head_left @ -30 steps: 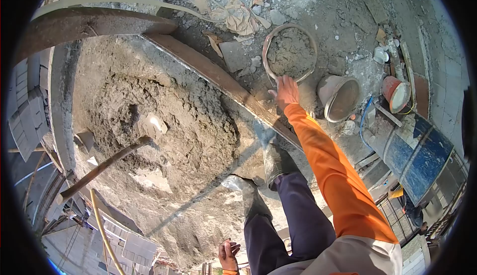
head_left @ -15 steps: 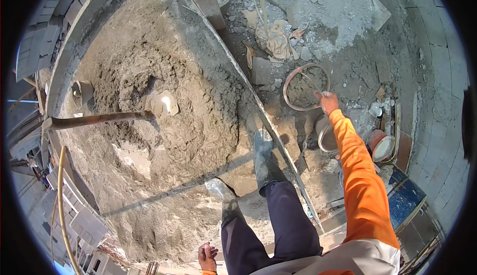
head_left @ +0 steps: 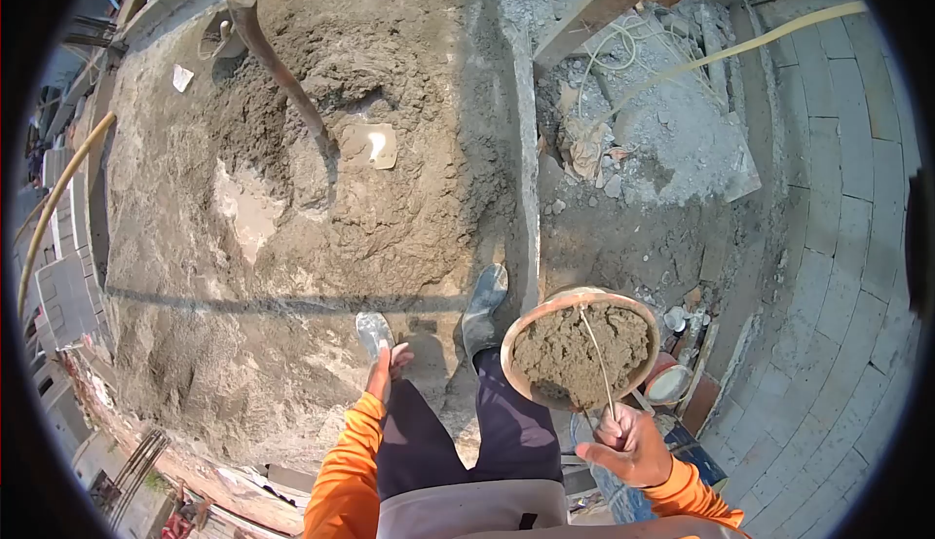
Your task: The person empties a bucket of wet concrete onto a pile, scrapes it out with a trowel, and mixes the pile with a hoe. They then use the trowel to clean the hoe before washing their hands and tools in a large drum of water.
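Note:
My right hand (head_left: pixel 631 446) is closed around the thin wire handle of a round bucket (head_left: pixel 514 344) filled with wet grey mortar (head_left: pixel 575 354). The bucket hangs in front of my right leg and hides part of the ground beyond the divider. My left hand (head_left: pixel 387 369) holds nothing; its fingers are partly spread above my left knee. Ahead, a wooden-handled tool (head_left: pixel 287 81) stands with its lower end in the wet mix (head_left: pixel 419 140). Beside that end lies a pale flat piece (head_left: pixel 380 147) with a bright glint.
A narrow raised board (head_left: pixel 527 149) runs forward beside my right boot (head_left: pixel 485 297). Right of it lie grey rubble (head_left: pixel 672 120), a pale hose (head_left: pixel 740 50) and another bucket (head_left: pixel 668 383). A small container (head_left: pixel 222 37) sits at the far left of the mix. Block paving (head_left: pixel 828 208) borders the right.
My right hand has lifted the mortar-filled bucket off the ground and brought it close to me. My left hand has moved forward and up. The view has turned to the right.

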`<state>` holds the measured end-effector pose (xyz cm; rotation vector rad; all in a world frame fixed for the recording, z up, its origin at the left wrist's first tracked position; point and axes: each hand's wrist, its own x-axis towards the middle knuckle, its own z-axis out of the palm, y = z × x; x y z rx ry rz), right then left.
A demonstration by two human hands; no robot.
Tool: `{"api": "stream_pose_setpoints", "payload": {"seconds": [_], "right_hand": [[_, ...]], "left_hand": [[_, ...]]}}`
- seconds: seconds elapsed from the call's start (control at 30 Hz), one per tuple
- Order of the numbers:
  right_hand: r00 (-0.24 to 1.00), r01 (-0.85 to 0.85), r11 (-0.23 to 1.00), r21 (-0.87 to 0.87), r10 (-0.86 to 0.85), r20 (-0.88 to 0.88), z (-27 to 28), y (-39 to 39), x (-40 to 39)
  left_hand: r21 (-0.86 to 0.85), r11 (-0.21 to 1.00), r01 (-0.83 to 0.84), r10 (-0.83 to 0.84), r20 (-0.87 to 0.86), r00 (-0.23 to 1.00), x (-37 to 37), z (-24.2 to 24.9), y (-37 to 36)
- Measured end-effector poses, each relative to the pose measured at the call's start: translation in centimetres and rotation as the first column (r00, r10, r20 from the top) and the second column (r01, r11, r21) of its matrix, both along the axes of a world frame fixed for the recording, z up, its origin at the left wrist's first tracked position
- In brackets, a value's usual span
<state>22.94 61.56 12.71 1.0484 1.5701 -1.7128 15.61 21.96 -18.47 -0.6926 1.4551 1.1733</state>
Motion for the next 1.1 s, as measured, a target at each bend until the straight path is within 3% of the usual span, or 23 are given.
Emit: {"api": "stream_pose_setpoints", "payload": {"seconds": [0.03, 0.07, 0.1, 0.17, 0.23, 0.3, 0.33, 0.43, 0.53, 0.63, 0.67, 0.73, 0.8, 0.9, 0.93, 0.97, 1.0, 1.03, 1.07, 1.1], "right_hand": [[0.998, -0.058, 0.994, -0.095, 0.057, -0.017, 2.1, -1.4, 0.2], [0.994, -0.108, 0.982, -0.153, 0.104, -0.035, 4.7, -2.8, -0.9], [0.989, -0.150, 0.966, -0.212, 0.143, -0.045, 7.6, -4.5, -1.8], [0.970, -0.241, 0.949, -0.203, 0.233, -0.065, 11.7, -6.3, -1.7], [0.892, -0.452, 0.892, -0.005, 0.452, -0.019, 16.3, -8.2, -3.3], [0.884, -0.465, 0.885, 0.023, 0.465, -0.041, 19.0, -11.1, -4.9], [0.892, -0.446, 0.895, 0.020, 0.447, -0.068, 20.1, -12.5, -5.7], [0.911, -0.381, 0.924, 0.014, 0.379, -0.162, 21.6, -17.0, -8.7], [0.925, -0.312, 0.950, -0.015, 0.300, -0.234, 20.1, -21.3, -12.1], [0.944, -0.297, 0.955, -0.007, 0.293, -0.154, 15.0, -26.3, -16.2], [0.855, -0.444, 0.890, 0.104, 0.455, -0.247, 12.8, -27.4, -17.3], [0.830, -0.458, 0.889, 0.003, 0.428, -0.358, 8.5, -30.5, -18.9], [0.674, -0.596, 0.789, 0.151, 0.593, -0.440, 4.0, -32.2, -20.2], [0.615, -0.514, 0.841, 0.169, 0.499, -0.610, -2.1, -35.5, -20.7], [0.682, -0.447, 0.894, 0.039, 0.368, -0.632, -3.5, -37.2, -20.5], [0.626, -0.467, 0.875, 0.126, 0.428, -0.652, -5.9, -37.7, -20.5], [0.783, -0.353, 0.935, -0.032, 0.277, -0.558, -6.8, -38.8, -21.0], [0.810, -0.269, 0.959, -0.085, 0.178, -0.559, -7.8, -39.3, -21.9], [0.764, -0.193, 0.981, 0.006, 0.154, -0.627, -9.1, -40.5, -22.5], [0.758, -0.211, 0.977, -0.016, 0.153, -0.634, -10.8, -40.8, -22.7]], "left_hand": [[0.095, 0.995, -0.032, 0.026, 0.063, 0.998, -1.3, 1.3, 2.7], [0.296, 0.946, -0.132, 0.087, 0.163, 0.983, -0.5, -1.6, 2.0], [0.438, 0.893, -0.104, 0.020, 0.191, 0.981, -1.5, -1.0, 2.7], [0.606, 0.769, -0.206, 0.013, 0.307, 0.952, -4.0, 2.9, 4.5], [0.843, 0.488, -0.224, 0.005, 0.254, 0.967, -4.9, 5.3, 4.5], [0.864, 0.198, -0.462, 0.025, 0.467, 0.884, -6.1, 10.9, 4.1], [0.867, 0.193, -0.460, 0.061, 0.457, 0.887, -6.6, 12.8, 3.5], [0.949, -0.160, -0.273, 0.216, 0.304, 0.928, -7.0, 15.7, 0.7], [0.909, -0.255, -0.329, 0.339, 0.402, 0.850, -6.0, 16.4, -4.1], [0.871, -0.255, -0.421, 0.461, 0.492, 0.738, -5.8, 15.7, -9.0], [0.855, -0.244, -0.458, 0.498, 0.516, 0.697, -5.7, 15.3, -10.5], [0.818, -0.214, -0.535, 0.586, 0.545, 0.600, -5.3, 14.6, -13.5], [0.762, -0.172, -0.624, 0.676, 0.552, 0.487, -5.0, 13.9, -16.5], [0.648, -0.059, -0.759, 0.805, 0.480, 0.347, -6.2, 12.5, -20.2], [0.587, 0.007, -0.809, 0.859, 0.411, 0.305, -6.9, 11.9, -21.5], [0.506, 0.136, -0.852, 0.957, 0.155, 0.245, -7.6, 10.3, -22.4], [0.348, 0.383, -0.856, 0.921, -0.077, 0.381, -7.8, 7.8, -24.4], [0.184, 0.337, -0.923, 0.940, -0.118, 0.320, -11.7, 13.5, -23.2], [0.088, 0.490, -0.867, 0.826, -0.366, 0.429, -12.9, 10.8, -24.0], [-0.090, 0.587, -0.805, 0.635, -0.566, 0.526, -14.2, 8.1, -25.0]]}}
